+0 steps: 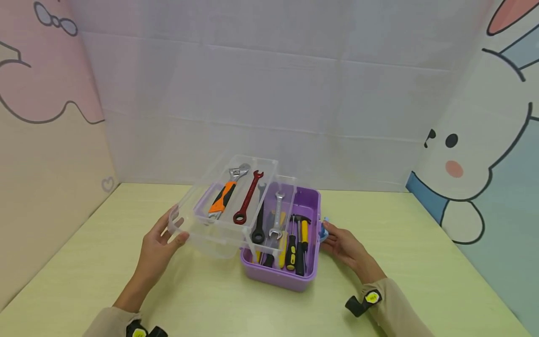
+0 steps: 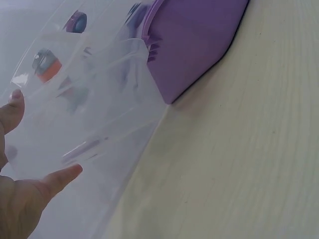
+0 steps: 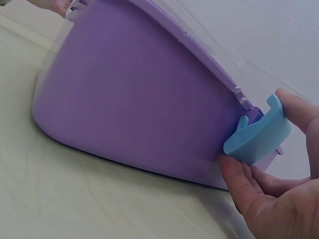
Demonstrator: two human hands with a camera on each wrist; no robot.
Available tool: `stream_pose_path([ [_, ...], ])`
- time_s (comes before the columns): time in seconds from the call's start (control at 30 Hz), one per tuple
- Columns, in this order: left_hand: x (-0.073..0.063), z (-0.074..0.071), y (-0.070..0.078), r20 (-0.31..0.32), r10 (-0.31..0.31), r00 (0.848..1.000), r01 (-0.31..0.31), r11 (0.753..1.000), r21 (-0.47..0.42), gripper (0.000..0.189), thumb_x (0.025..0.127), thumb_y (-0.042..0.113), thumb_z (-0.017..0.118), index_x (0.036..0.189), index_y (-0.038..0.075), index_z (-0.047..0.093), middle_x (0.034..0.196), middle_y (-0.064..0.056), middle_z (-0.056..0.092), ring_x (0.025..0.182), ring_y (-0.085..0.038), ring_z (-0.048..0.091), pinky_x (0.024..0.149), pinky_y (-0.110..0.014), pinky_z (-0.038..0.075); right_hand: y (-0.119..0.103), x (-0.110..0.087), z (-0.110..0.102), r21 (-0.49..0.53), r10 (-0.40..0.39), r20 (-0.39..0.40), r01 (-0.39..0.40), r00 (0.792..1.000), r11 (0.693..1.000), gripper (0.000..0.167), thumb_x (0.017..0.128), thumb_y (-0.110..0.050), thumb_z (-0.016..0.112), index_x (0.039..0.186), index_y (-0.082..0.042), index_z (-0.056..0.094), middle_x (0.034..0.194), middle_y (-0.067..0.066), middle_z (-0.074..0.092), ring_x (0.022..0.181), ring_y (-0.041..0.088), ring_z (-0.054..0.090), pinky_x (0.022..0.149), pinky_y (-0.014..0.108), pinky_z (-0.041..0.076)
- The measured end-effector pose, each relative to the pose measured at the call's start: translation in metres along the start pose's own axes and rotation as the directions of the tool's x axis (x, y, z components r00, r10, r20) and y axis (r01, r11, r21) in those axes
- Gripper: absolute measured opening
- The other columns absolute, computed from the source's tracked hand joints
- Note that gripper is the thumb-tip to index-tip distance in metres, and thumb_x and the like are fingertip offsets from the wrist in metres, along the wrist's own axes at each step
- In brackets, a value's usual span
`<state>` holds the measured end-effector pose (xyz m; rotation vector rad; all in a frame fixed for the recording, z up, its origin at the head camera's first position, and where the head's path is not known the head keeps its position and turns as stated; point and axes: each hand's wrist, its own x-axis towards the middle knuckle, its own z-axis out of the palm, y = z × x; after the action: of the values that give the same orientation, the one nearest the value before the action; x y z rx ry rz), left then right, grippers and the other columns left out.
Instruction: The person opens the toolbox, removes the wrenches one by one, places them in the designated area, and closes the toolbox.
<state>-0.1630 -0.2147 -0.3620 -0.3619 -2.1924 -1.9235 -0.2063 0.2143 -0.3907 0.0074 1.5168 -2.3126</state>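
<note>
A purple toolbox stands on the table with its clear lid swung out to the left. At the lid's outer edge, my left hand grips it between thumb and fingers. My right hand pinches the light blue latch on the box's right side. One clear tray holds an adjustable wrench with an orange and black handle and a red wrench. Beside them lie a black wrench and a silver wrench. Screwdrivers and a hammer lie in the purple base.
The pale wood-grain table extends around the box. A white sheet hangs behind it, and cartoon-printed panels stand at both sides. Each sleeve carries a black wrist strap.
</note>
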Motion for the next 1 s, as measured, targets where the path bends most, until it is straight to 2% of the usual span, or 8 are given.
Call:
stream_pose_path([
  [0.17,-0.002,-0.003,-0.01,0.028,-0.108,0.994,0.111,0.984,-0.137,0.07,0.094,0.005,0.057,0.15,-0.005,0.016,0.152,-0.027,0.018,0.113,0.014,0.05,0.084,-0.014,0.053,-0.001,0.0,0.0,0.025,0.002,0.004,-0.002,1.0,1.0,0.024,0.101,-0.022,0.048,0.091,-0.012,0.067,0.089,0.001,0.072,0.085,0.009,0.067,0.082,0.023,0.057],
  [0.3,-0.006,-0.006,-0.023,0.047,-0.188,0.981,0.194,0.951,-0.24,0.069,0.096,0.006,0.054,0.15,-0.003,0.013,0.145,-0.016,0.03,0.112,0.008,0.055,0.084,-0.018,0.055,-0.001,0.0,0.001,0.03,0.003,0.001,-0.003,1.0,1.0,0.024,0.101,-0.021,0.047,0.091,-0.011,0.066,0.088,0.001,0.071,0.085,0.009,0.067,0.082,0.023,0.057],
  [0.43,-0.012,-0.007,-0.036,0.057,-0.234,0.971,0.239,0.911,-0.336,0.057,0.097,0.006,0.054,0.147,0.012,0.028,0.127,0.008,0.05,0.108,0.001,0.06,0.083,-0.022,0.057,0.0,0.0,0.001,0.035,0.009,0.004,-0.01,1.0,0.999,0.024,0.101,-0.021,0.047,0.091,-0.011,0.066,0.089,0.001,0.071,0.085,0.009,0.067,0.082,0.023,0.057],
  [0.53,-0.016,-0.006,-0.042,0.057,-0.231,0.971,0.235,0.892,-0.386,0.044,0.096,0.005,0.054,0.134,0.023,0.04,0.118,0.013,0.058,0.105,-0.003,0.063,0.082,-0.024,0.058,0.0,-0.001,0.001,0.034,0.01,0.004,-0.011,1.0,0.999,0.024,0.101,-0.021,0.047,0.091,-0.011,0.067,0.088,0.001,0.071,0.085,0.009,0.067,0.082,0.024,0.057],
  [0.6,-0.018,-0.006,-0.044,0.059,-0.22,0.974,0.225,0.889,-0.4,0.04,0.096,0.003,0.053,0.129,0.025,0.044,0.117,0.013,0.06,0.105,-0.004,0.064,0.082,-0.025,0.058,-0.001,-0.002,0.001,0.034,0.008,0.005,-0.008,1.0,0.999,0.025,0.101,-0.02,0.047,0.09,-0.011,0.067,0.088,0.001,0.071,0.084,0.009,0.067,0.082,0.023,0.057],
  [0.7,-0.019,-0.005,-0.043,0.07,-0.21,0.975,0.22,0.889,-0.4,0.041,0.096,0.003,0.053,0.131,0.021,0.042,0.117,0.012,0.06,0.105,-0.005,0.064,0.083,-0.025,0.058,-0.003,-0.003,0.001,0.018,0.004,-0.004,-0.004,1.0,1.0,0.025,0.101,-0.02,0.046,0.089,-0.012,0.067,0.087,0.0,0.072,0.083,0.008,0.067,0.081,0.023,0.057],
  [0.87,-0.02,-0.002,-0.041,0.081,-0.219,0.972,0.234,0.903,-0.361,0.044,0.095,0.003,0.056,0.133,0.017,0.039,0.116,0.013,0.06,0.106,-0.001,0.062,0.085,-0.017,0.055,-0.006,-0.007,-0.002,-0.027,0.014,-0.015,-0.014,1.0,1.0,0.024,0.101,-0.022,0.046,0.089,-0.012,0.065,0.087,-0.002,0.071,0.083,0.007,0.066,0.081,0.022,0.056],
  [1.0,-0.021,0.0,-0.041,0.088,-0.193,0.977,0.212,0.915,-0.344,0.042,0.094,0.003,0.056,0.131,0.015,0.041,0.115,0.013,0.062,0.106,0.001,0.062,0.087,-0.013,0.052,-0.008,-0.011,-0.007,-0.033,0.019,-0.008,-0.019,1.0,0.999,0.022,0.101,-0.021,0.046,0.091,-0.012,0.064,0.087,-0.002,0.07,0.084,0.006,0.065,0.08,0.021,0.056],
])
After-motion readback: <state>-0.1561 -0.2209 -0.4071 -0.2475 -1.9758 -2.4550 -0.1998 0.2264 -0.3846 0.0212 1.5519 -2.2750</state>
